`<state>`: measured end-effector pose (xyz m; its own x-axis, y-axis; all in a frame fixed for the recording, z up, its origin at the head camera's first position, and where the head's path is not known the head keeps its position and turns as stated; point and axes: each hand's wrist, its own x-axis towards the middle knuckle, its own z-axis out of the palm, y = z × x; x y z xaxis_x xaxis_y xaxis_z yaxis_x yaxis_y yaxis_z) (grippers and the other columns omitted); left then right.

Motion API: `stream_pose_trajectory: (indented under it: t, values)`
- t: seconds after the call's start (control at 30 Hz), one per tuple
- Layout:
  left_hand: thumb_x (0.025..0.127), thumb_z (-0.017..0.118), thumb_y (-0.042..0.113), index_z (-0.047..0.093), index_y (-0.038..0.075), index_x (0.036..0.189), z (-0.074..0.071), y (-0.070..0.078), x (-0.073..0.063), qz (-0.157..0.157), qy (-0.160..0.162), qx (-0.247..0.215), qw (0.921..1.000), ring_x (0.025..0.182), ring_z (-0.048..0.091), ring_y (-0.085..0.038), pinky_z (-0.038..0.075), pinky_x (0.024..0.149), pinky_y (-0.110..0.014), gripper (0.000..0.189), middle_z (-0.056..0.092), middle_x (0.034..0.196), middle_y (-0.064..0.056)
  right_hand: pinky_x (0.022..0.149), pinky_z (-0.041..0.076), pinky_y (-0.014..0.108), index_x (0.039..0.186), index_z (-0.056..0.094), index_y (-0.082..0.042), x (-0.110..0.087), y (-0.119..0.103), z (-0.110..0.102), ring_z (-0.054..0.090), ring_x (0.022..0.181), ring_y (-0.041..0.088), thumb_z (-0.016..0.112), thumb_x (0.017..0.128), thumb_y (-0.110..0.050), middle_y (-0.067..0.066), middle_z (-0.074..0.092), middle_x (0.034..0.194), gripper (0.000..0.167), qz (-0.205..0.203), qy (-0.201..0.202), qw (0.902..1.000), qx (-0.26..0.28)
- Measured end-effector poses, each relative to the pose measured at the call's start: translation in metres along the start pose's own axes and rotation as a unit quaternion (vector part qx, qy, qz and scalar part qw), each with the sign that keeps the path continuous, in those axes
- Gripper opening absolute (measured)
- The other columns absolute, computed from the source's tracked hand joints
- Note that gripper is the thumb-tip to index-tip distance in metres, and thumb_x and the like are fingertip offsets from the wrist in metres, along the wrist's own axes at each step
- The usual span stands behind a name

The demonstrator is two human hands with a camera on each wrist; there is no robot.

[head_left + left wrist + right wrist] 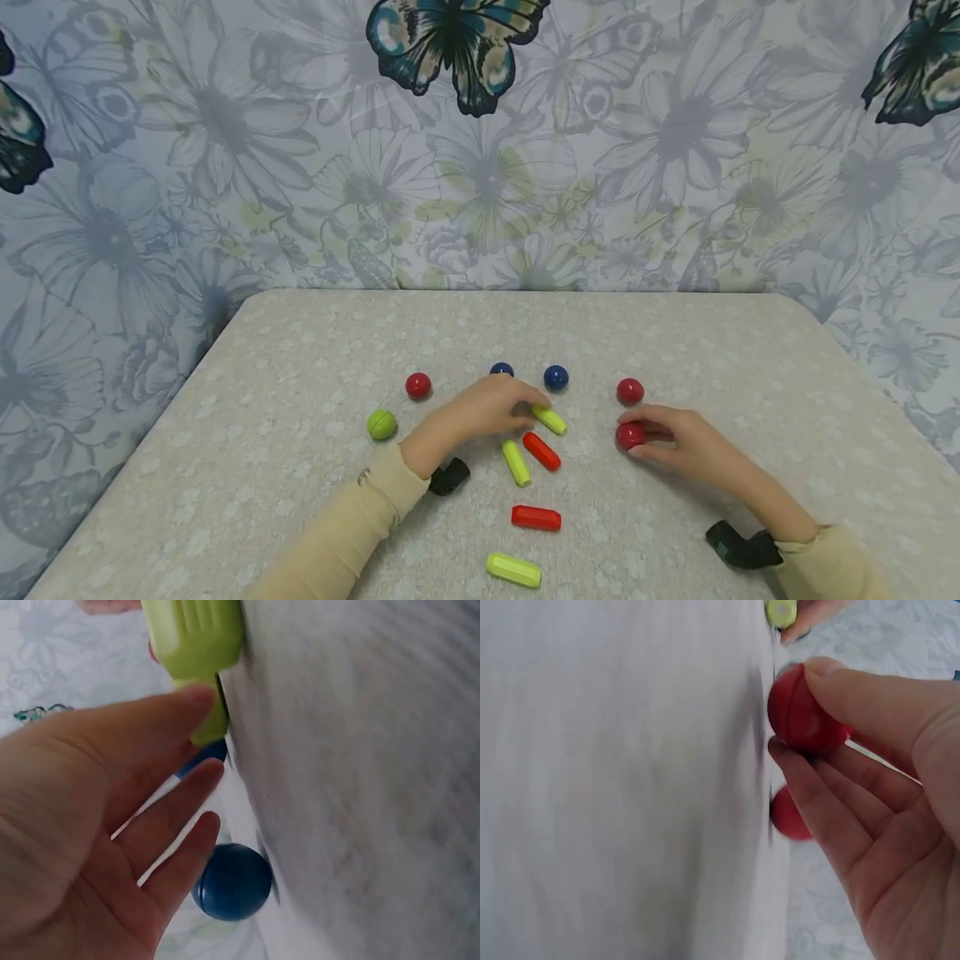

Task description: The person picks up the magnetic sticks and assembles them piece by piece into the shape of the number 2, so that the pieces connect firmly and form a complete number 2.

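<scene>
My left hand (487,408) pinches the end of a yellow-green faceted stick (551,420) lying on the table, thumb and index finger at it; the index fingertip is partly hidden. A blue ball (234,882) stands just beyond its other fingers in the left wrist view. With thumb and fingers, my right hand (686,442) holds a red ball (630,436) at the tabletop. Behind that sits a second red ball (630,391), apart from it. Between the hands lie a red stick (542,451) and another yellow-green stick (516,463).
Nearer the front are a red stick (536,517) and a yellow-green stick (513,570). To the left sit a green ball (382,424) and a red ball (418,386). Another blue ball (556,377) stands behind the sticks. The table (300,350) ends at a flowered wall.
</scene>
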<state>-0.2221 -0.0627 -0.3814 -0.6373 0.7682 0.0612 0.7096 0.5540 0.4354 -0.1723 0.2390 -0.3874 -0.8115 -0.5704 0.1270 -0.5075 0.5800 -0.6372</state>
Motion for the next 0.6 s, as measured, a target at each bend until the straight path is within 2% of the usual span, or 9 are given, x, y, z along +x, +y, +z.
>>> stream_pose_trajectory:
  t: [0.17, 0.33, 0.47, 0.6]
  values:
    - [0.083, 0.073, 0.011, 0.071, 0.01, 0.104, 0.003, 0.001, 0.0, -0.014, 0.032, 0.023, 0.9991, 0.09, 0.059, -0.008, 0.045, 0.08, -0.021, 0.021, 0.067, 0.099, 0.004, 0.078, 0.051, 0.029, 0.113, 0.061, -0.008, 0.009, -0.008, 0.009, 0.062, 0.092, 0.012, 0.076, 0.08, -0.011, 0.001, 0.063, 0.105, 0.037, 0.01, 0.048, 0.9984, 0.028]
    - [0.083, 0.072, 0.008, 0.071, 0.008, 0.101, 0.005, -0.004, 0.001, -0.022, 0.075, -0.042, 0.9961, 0.084, 0.058, -0.007, 0.046, 0.075, -0.02, 0.018, 0.067, 0.094, 0.002, 0.074, 0.052, 0.027, 0.115, 0.061, -0.004, 0.024, -0.014, 0.02, 0.062, 0.088, 0.016, 0.074, 0.08, -0.005, 0.004, 0.063, 0.103, 0.037, 0.009, 0.101, 0.9917, 0.079]
    - [0.082, 0.072, 0.007, 0.071, 0.007, 0.101, 0.005, -0.006, 0.001, -0.028, 0.101, -0.113, 0.9881, 0.08, 0.058, -0.006, 0.047, 0.071, -0.019, 0.019, 0.066, 0.091, 0.002, 0.078, 0.051, 0.026, 0.12, 0.058, 0.002, 0.035, -0.016, 0.027, 0.063, 0.092, 0.022, 0.07, 0.083, -0.001, 0.012, 0.061, 0.11, 0.039, 0.005, 0.098, 0.9849, 0.142]
    - [0.082, 0.073, 0.007, 0.071, 0.006, 0.102, 0.003, -0.004, 0.001, -0.026, 0.114, -0.142, 0.9828, 0.079, 0.059, -0.005, 0.048, 0.071, -0.018, 0.02, 0.067, 0.091, 0.001, 0.08, 0.05, 0.027, 0.122, 0.057, 0.004, 0.042, -0.017, 0.033, 0.062, 0.095, 0.025, 0.067, 0.085, 0.0, 0.016, 0.06, 0.113, 0.038, -0.004, 0.087, 0.981, 0.173]
